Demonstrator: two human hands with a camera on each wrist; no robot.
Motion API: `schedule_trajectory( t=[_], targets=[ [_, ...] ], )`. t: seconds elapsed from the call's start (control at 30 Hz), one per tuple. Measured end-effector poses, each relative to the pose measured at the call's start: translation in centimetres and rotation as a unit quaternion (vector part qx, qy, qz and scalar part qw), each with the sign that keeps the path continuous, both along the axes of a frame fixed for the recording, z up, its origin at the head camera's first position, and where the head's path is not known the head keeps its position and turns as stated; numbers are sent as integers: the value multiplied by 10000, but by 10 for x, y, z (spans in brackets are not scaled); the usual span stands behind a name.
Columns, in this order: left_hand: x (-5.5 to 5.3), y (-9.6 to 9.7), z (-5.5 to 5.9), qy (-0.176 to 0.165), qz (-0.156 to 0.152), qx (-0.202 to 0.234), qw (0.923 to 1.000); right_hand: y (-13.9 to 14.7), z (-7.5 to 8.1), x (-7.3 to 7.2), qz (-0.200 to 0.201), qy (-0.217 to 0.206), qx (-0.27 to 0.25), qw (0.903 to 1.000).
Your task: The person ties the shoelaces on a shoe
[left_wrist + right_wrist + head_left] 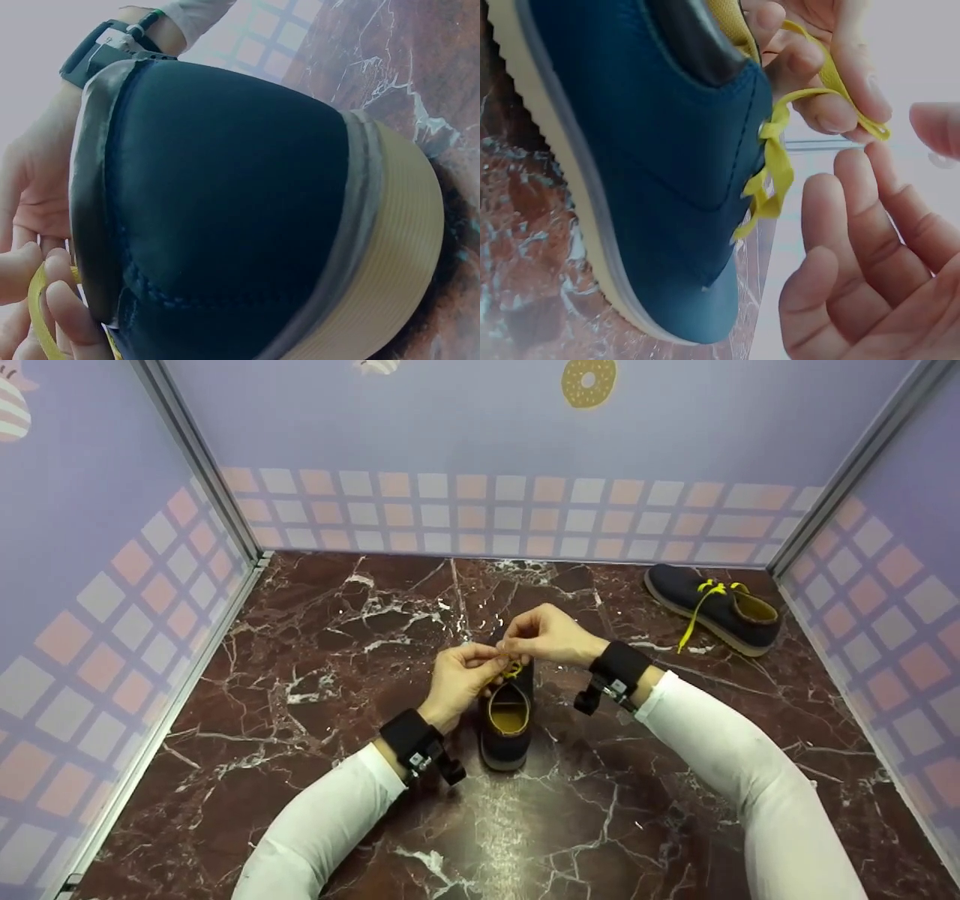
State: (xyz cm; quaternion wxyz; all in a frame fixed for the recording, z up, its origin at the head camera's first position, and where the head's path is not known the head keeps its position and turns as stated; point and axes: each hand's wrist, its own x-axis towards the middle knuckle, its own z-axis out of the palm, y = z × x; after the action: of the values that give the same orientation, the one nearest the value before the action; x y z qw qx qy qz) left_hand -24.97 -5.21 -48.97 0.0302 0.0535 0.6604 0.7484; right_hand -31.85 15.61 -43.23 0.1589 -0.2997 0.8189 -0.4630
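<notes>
A dark blue shoe (502, 751) stands on the marbled surface, heel towards me. Its yellow shoelace (781, 169) runs through the eyelets in the right wrist view. My left hand (459, 681) pinches a folded stretch of this lace between thumb and fingers, above the shoe's opening. My right hand (553, 637) is over the front of the shoe. In the right wrist view its fingers (862, 225) are loosely bent, fingertips right at the lace's folded end, with the thumb apart. The heel (232, 187) fills most of the left wrist view.
A second dark shoe (675, 591) with yellow laces lies at the back right, one lace end trailing onto the brown marbled surface (300, 780). Patterned panels (480, 450) enclose the back and both sides. Small white flecks lie beyond my hands.
</notes>
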Motion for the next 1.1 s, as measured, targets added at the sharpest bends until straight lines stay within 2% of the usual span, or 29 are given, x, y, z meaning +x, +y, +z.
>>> schedule_trajectory(
  t=[0.2,0.43,0.5,0.6,0.67,0.73,0.87,0.97,1.03,1.1],
  targets=[
    [0,2,0,72,210,-69,9997,7,-4,3,150,-85,-82,9998],
    [0,-1,1,199,35,-147,9997,4,-7,4,60,-79,-207,9997],
    [-1,-2,2,330,-17,-313,9990,4,-8,4,26,-58,-216,9997],
    [-3,-6,4,788,62,-892,9929,5,-9,4,-26,-5,-234,9997],
    [-6,-8,5,1156,197,-1440,9826,6,-10,3,-51,19,-243,9997],
    [-8,-11,7,1473,302,-2009,9680,7,-9,3,-57,31,-241,9997],
    [-12,-16,7,1832,417,-3113,9316,8,-8,4,-41,26,-221,9997],
    [-14,-18,6,1905,431,-3799,9042,8,-8,4,-31,-5,-234,9997],
    [-15,-20,6,1850,375,-4091,8928,8,-9,4,-23,-35,-243,9997],
    [-16,-21,7,1742,281,-4274,8867,9,-9,4,6,-39,-257,9997]
  ],
)
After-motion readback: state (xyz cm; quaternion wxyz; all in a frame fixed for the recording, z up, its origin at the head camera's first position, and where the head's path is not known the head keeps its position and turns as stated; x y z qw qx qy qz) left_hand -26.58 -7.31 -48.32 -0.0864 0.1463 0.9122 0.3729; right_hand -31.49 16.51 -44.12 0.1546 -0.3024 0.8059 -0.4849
